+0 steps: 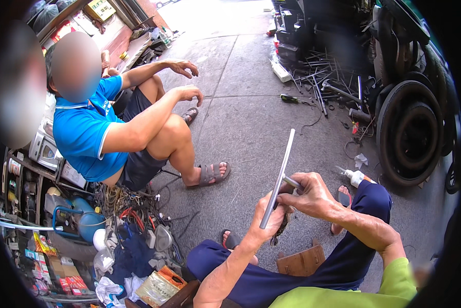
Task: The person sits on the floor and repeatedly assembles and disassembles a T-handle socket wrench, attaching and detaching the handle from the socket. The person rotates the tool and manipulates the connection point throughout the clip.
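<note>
Head view. A long, thin grey metal strip (279,174) is held edge-on and tilted, its upper end pointing up and away and its lower end projecting below the left hand (268,220). The left-hand fingers are closed around the lower part of the strip. The right hand (312,196) is placed against the strip just above the left hand; its fingers are narrowed in a pinch on a small grey metal piece (292,181) that touches the strip. Both hands are positioned above the person's knees, which are covered by dark blue trousers (271,282).

A white glue bottle with an orange collar (354,176) lies on the concrete floor (251,123) beside the right knee. A small wooden block (301,262) is seen between the feet. A second person in a blue shirt (84,134) is seated to the left, well apart, arms resting on raised knees. Tyres (411,134) and scattered metal rods (322,82) are located at upper right; tangled cables and tools (133,220) lie at lower left.
</note>
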Demonstrator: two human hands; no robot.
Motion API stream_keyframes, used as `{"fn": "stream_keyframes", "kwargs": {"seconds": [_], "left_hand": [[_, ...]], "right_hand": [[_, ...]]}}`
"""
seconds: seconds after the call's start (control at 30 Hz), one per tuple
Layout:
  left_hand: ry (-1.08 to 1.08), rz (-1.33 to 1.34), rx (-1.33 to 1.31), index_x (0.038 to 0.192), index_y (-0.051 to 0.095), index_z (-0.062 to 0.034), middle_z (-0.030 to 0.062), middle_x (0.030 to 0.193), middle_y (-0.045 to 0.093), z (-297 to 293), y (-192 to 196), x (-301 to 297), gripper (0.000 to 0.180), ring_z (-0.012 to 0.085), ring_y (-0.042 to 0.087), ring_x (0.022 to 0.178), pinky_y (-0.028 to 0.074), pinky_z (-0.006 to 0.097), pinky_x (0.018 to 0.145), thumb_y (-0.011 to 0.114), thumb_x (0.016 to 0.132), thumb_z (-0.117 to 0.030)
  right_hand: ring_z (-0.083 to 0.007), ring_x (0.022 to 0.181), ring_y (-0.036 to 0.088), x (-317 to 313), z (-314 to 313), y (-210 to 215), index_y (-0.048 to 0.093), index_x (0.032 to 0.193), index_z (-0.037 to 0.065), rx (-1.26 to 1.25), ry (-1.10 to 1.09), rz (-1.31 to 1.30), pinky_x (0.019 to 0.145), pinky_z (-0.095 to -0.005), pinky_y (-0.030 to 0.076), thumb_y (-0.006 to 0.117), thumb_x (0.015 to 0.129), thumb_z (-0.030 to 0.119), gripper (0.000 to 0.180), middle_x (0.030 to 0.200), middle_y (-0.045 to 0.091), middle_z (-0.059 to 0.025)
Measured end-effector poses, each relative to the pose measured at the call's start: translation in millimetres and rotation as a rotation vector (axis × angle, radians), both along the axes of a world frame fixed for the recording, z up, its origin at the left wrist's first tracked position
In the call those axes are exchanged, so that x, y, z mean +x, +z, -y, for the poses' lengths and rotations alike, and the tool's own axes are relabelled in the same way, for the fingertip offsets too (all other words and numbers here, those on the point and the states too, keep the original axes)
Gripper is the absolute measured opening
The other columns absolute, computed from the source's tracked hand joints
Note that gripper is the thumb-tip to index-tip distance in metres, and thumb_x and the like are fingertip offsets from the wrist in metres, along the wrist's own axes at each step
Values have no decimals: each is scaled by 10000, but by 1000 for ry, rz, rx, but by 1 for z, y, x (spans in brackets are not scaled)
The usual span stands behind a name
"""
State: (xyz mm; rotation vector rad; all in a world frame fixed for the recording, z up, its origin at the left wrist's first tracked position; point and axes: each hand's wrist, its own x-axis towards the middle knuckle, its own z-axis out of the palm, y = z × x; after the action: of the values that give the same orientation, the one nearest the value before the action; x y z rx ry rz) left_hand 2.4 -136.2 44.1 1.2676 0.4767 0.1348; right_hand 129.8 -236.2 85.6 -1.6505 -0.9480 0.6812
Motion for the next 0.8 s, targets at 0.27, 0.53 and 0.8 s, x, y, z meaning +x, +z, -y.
{"fn": "stream_keyframes", "kwargs": {"seconds": [0.27, 0.53, 0.8], "left_hand": [[11, -54, -38, 1164, 560, 34, 18, 883, 600, -4, -9, -1, 249, 56, 562, 787, 473, 214, 640, 574, 971, -122], [60, 123, -37, 1102, 579, 21, -12, 832, 592, 0, -19, 1, 204, 36, 530, 730, 445, 208, 593, 586, 970, -134], [83, 46, 14, 980, 616, 6, -13, 782, 600, 4, 2, 6, 127, 40, 538, 708, 451, 222, 593, 581, 970, -115]], "right_hand": [[-151, 584, 646, 1, -1, 21, 699, 894, -32, -288, 29, -62, 538, -296, 515, 719, 830, 202, 243, 672, 674, -120], [-173, 587, 643, -3, 0, 8, 690, 880, -31, -85, -4, 71, 530, -312, 495, 699, 853, 259, 291, 682, 670, -143], [-152, 534, 582, -2, -2, 5, 647, 807, -41, -181, 0, 171, 503, -336, 466, 725, 843, 247, 301, 610, 606, -127]]}}
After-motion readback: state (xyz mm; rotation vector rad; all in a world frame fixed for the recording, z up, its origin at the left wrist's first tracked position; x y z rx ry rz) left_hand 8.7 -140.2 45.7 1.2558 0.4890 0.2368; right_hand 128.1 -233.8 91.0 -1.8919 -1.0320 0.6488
